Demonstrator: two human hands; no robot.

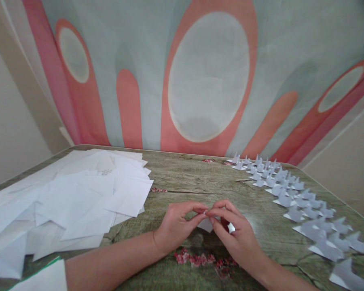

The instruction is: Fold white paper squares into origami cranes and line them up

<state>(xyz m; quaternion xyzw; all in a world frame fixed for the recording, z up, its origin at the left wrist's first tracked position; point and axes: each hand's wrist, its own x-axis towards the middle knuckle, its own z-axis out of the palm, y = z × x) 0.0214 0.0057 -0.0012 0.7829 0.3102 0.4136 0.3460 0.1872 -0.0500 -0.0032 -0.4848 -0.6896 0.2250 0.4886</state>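
Between my two hands is a small folded piece of white paper [205, 225], held just above the table near the middle. My left hand [182, 220] pinches its upper edge between thumb and forefinger. From the other side my right hand [232, 224] grips it with thumb and fingertips, and the fingers hide much of the folds. The fingertips of both hands nearly touch at the top of the paper. To the right stand several rows of folded white paper birds [286, 198], small figures with pointed tips.
A wide, loose pile of white paper sheets [79, 198] covers the left of the wood-patterned table [182, 173]. A green-edged white sheet [45, 279] lies by my left forearm. A patterned cloth [151, 81] with red and white shapes hangs behind the table's far edge.
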